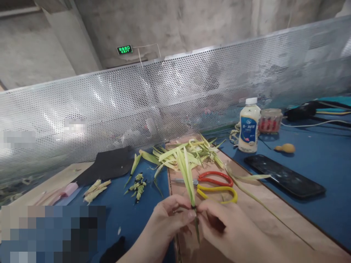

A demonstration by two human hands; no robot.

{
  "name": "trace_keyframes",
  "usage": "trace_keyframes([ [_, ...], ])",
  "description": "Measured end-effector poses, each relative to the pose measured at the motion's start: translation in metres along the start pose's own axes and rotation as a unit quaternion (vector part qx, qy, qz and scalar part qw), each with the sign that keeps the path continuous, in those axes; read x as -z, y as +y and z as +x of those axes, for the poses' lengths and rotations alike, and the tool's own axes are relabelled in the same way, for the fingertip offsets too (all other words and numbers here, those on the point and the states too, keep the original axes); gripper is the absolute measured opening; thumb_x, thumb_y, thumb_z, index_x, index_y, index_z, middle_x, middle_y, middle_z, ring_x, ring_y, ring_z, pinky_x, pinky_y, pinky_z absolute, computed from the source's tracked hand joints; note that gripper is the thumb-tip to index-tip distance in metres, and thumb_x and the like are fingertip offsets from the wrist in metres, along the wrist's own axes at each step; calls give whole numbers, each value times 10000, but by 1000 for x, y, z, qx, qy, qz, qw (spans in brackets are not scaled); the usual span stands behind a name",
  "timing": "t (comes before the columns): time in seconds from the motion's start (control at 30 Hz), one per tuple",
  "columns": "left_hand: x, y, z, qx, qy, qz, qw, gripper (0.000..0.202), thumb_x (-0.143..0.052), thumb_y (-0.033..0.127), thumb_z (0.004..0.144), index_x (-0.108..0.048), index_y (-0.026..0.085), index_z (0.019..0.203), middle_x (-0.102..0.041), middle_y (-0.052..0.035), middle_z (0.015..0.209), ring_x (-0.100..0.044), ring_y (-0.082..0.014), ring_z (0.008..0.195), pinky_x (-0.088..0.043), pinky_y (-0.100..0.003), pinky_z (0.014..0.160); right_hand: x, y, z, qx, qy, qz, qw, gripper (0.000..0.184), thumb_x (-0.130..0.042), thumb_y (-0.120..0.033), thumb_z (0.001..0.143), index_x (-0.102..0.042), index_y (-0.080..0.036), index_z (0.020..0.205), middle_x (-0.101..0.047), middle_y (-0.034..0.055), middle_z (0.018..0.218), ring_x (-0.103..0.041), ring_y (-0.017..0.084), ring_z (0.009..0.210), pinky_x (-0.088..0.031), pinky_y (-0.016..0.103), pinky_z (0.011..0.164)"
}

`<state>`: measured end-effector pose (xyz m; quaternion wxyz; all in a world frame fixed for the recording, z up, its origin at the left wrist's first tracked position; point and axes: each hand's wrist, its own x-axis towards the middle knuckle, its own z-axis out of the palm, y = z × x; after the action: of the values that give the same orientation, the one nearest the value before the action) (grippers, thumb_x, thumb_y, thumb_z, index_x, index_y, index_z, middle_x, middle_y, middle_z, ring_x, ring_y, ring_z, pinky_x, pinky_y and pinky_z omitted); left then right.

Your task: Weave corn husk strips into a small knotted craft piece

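Observation:
My left hand (170, 219) and my right hand (225, 228) meet low in the middle, both pinched on a thin bundle of green leaf strips (188, 175). The fingertips close round a small dark tie on the bundle's lower part. The strips stand up and fan away from me. Behind them lie scissors with one red and one yellow handle (216, 184) on a brown board (274, 215). A loose pile of leaf strips (186, 153) lies at the board's far end.
A white drink bottle (248, 126), a small jar (270, 120), a little gourd (285, 148) and a dark phone (283, 176) sit on the blue table at right. Small woven leaf pieces (138, 186) and a black sheet (109, 164) lie left. A perforated metal screen (175, 98) closes the back.

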<state>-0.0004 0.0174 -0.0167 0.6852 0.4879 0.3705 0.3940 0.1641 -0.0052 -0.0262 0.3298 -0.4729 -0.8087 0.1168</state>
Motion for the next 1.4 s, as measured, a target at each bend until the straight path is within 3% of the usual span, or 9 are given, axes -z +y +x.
trace_keyframes([
  [0.2, -2, 1, 2, -18, 1, 41, 999, 292, -755, 296, 572, -664, 122, 788, -617, -36, 687, -526, -111, 602, -400, -234, 605, 1, -3, 0, 17, -6, -12, 1000, 158, -380, -123, 771, -370, -202, 635, -385, -60, 531, -376, 79, 473, -251, 207, 438],
  [0.3, -8, 9, -2, -56, -4, 85, 995, 196, -726, 269, 608, -701, 120, 732, -628, -57, 763, -538, -151, 700, -409, -259, 671, 3, -6, 0, 24, 6, -7, 1000, 178, -375, -143, 773, -331, -205, 611, -381, -56, 516, -379, 87, 456, -242, 217, 428],
  [0.47, -10, 11, -3, -63, 5, 70, 996, 154, -706, 261, 624, -719, 135, 710, -643, -77, 817, -551, -211, 838, -412, -286, 745, 5, -8, 1, 41, 32, -39, 998, 194, -395, -133, 726, -289, -205, 580, -403, -44, 503, -402, 98, 447, -232, 228, 422],
  [0.77, -5, 3, 1, -39, -21, 71, 996, 238, -701, 324, 624, -722, 116, 738, -614, -53, 665, -532, -166, 664, -413, -294, 706, 5, -12, -1, 38, 36, -81, 995, 185, -423, -104, 687, -310, -201, 576, -423, -43, 497, -414, 95, 440, -227, 219, 412],
  [1.1, -9, 6, -6, -19, -13, 54, 998, 202, -658, 267, 688, -714, 127, 822, -634, -63, 701, -522, -139, 653, -403, -273, 692, 0, -10, 0, 41, 41, -104, 993, 179, -401, -118, 710, -309, -206, 585, -419, -37, 498, -414, 105, 439, -211, 232, 409],
  [1.27, -11, 4, -6, -16, 24, 48, 998, 202, -689, 263, 645, -720, 119, 783, -616, -58, 660, -500, -130, 609, -400, -260, 653, -1, -8, 0, 42, 32, -101, 994, 158, -405, -107, 707, -347, -205, 596, -447, -45, 507, -413, 97, 444, -209, 225, 415],
  [1.4, -9, 3, -6, -10, -9, 22, 1000, 196, -685, 237, 658, -717, 120, 812, -630, -67, 694, -514, -135, 655, -398, -260, 678, -4, -7, 1, 34, 25, -110, 993, 151, -418, -107, 711, -391, -202, 597, -469, -46, 506, -411, 90, 434, -198, 222, 408],
])
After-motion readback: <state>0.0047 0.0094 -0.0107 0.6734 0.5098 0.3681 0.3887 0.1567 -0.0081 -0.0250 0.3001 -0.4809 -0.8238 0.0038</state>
